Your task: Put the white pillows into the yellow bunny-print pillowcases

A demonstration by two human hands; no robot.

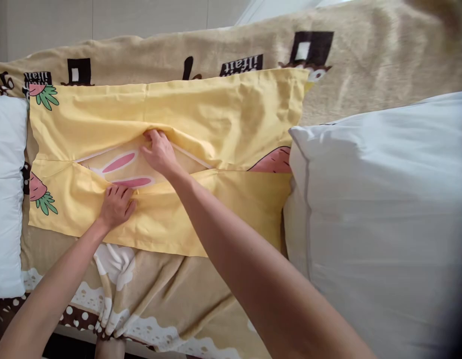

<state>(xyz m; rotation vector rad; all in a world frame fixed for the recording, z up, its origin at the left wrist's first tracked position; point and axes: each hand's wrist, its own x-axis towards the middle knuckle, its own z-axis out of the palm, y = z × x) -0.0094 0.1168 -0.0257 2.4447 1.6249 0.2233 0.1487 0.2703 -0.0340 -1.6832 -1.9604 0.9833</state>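
A yellow pillowcase (223,109) with carrot prints lies flat across the bed, its middle slit spread apart. Through the slit shows the inner side with pink and white rabbit ears. My right hand (159,152) grips the far edge of the slit, fingertips curled under the cloth. At the near edge, my left hand (118,204) has its fingers hooked over the fabric, closed on it. A white pillow (373,199) rests against the pillowcase's right end. Another white pillow (8,194) lies just off its left end.
Beneath everything is a tan patterned blanket (350,75), bunched up near the bed's front edge. Grey wall panels (148,17) stand behind the bed. Part of a leg (109,348) shows at the bottom, by the bed's edge.
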